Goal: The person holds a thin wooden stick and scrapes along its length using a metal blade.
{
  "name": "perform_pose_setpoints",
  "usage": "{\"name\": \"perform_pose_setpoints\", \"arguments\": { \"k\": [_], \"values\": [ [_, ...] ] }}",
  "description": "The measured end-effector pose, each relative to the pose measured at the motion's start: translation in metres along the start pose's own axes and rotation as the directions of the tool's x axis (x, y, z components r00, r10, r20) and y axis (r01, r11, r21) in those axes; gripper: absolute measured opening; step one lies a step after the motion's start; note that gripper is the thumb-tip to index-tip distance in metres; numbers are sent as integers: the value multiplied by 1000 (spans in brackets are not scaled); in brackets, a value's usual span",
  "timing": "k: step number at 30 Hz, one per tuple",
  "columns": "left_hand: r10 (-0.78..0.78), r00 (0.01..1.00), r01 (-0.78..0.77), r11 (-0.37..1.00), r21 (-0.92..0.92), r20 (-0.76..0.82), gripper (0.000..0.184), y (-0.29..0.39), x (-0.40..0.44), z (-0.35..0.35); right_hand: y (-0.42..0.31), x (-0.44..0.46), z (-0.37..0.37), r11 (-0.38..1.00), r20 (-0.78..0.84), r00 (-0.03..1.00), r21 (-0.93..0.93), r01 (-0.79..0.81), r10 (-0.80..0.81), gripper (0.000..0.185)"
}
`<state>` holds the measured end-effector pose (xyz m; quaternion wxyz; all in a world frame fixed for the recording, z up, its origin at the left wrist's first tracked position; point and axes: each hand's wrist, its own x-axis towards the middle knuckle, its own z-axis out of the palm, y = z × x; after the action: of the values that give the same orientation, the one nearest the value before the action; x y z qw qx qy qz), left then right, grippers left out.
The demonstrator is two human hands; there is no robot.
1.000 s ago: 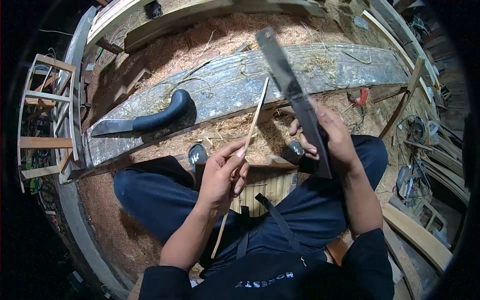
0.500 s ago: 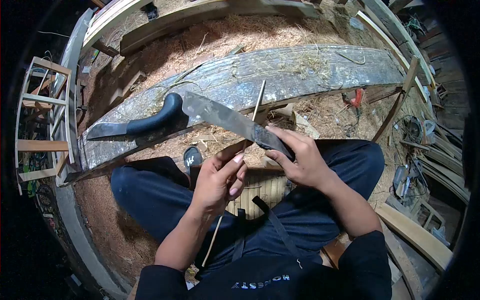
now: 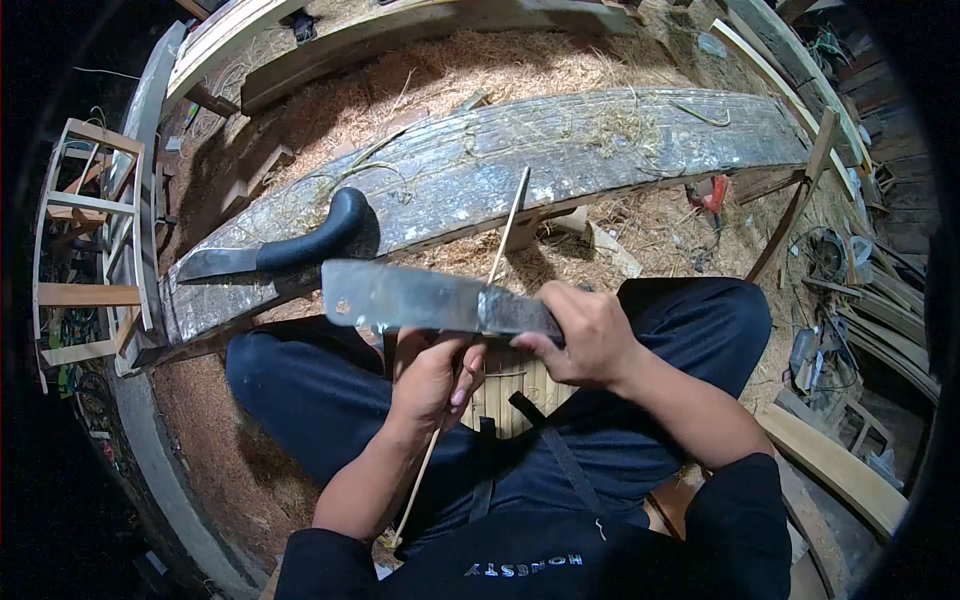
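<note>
Two hands are working: R hand [image 3: 590,332] is gripping the broad knife [image 3: 440,303] by its dark handle [image 3: 520,314], L hand [image 3: 424,380] is holding the thin strip [image 3: 508,232] abt midway, fingers partly hidden by the blade [image 3: 395,296]. Strip's looking light, bendy, prob. easy to snap, so mid-length's suiting; knife's looking stiff, heavier, so handle only.

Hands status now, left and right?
Left hand: closed, holding a thin wooden strip.
Right hand: closed around the handle of a broad-bladed knife.
</note>
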<state>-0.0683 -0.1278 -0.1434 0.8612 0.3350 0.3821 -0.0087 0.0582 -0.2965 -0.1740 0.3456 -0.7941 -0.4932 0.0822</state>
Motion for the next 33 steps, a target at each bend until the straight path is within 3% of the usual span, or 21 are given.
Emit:
{"name": "perform_pose_setpoints", "arguments": {
  "k": [1, 3, 5, 7, 9, 12, 13, 16, 17, 21, 23, 24, 25, 27, 28, 29, 31, 32, 33],
  "values": [
    [-2, 1000, 2, 1000, 2, -2, 34, 0, 0, 0, 4, 3, 1, 1000, -1, 1000, 3, -2, 2, 47],
    [43, 998, -44, 999, 15, 55, 34, 5, 0, 4, 16, 10, 2, 974, -54, 974, -37, -223, 221, 46],
    [46, 996, -48, 999, 22, 75, 35, 4, -2, 4, 17, 9, 4, 980, -112, 976, -48, -193, 186, 47],
    [74, 997, -73, 995, 66, -25, 35, 0, -2, 3, 6, 1, 7, 999, -18, 1000, -24, -24, 24, 51],
    [84, 996, -83, 994, 73, -11, 35, 4, -2, 8, 3, 3, 8, 997, -52, 997, -55, 52, -55, 54],
    [92, 995, -95, 984, 148, 30, 27, 5, -2, 9, 23, 11, 9, 976, -56, 975, 3, -216, 216, 56],
    [91, 995, -95, 984, 150, 33, 27, 5, -3, 8, 21, 10, 11, 976, -58, 974, 3, -218, 217, 56],
    [87, 996, -86, 986, 142, -2, 30, 6, -3, 10, 5, 1, 14, 996, -63, 996, -65, 59, -63, 55],
    [90, 996, -89, 988, 122, 2, 29, 5, -2, 9, 4, -1, 17, 1000, -69, 997, 13, 23, -22, 48],
    [59, 994, -65, 996, 61, 96, 28, 6, -5, 2, 27, 9, 24, 987, -126, 979, 23, -156, 158, 55],
    [80, 996, -84, 988, 127, 41, 33, 6, -6, 5, 25, 8, 26, 996, -166, 986, -81, -39, 25, 55],
    [80, 995, -85, 993, 76, 62, 38, 4, -5, 2, 15, 4, 20, 999, -77, 997, -39, 5, -8, 55],
    [82, 995, -87, 993, 74, 60, 38, 3, -3, 1, 11, 5, 23, 995, -160, 983, -63, 77, -87, 56],
    [91, 992, -99, 991, 95, 86, 32, 4, -3, -1, 26, 10, 30, 995, -192, 977, -32, -99, 91, 58],
    [82, 992, -87, 995, 42, 100, 29, 3, -4, -1, 33, 14, 25, 975, -131, 967, 52, -215, 220, 59],
    [82, 991, -87, 995, 43, 103, 29, 3, -5, 1, 31, 13, 24, 975, -133, 966, 49, -215, 220, 59],
    [85, 996, -86, 992, 91, 23, 29, 3, -7, 5, 22, 8, 26, 996, -121, 993, -87, 6, -17, 59],
    [84, 993, -91, 992, 92, 84, 33, -1, -4, -7, 13, 5, 27, 992, -144, 983, -57, 109, -116, 58],
    [82, 993, -90, 992, 90, 80, 33, 1, -4, -5, 13, 4, 30, 992, -169, 978, -52, 118, -125, 57]
  ]
}}
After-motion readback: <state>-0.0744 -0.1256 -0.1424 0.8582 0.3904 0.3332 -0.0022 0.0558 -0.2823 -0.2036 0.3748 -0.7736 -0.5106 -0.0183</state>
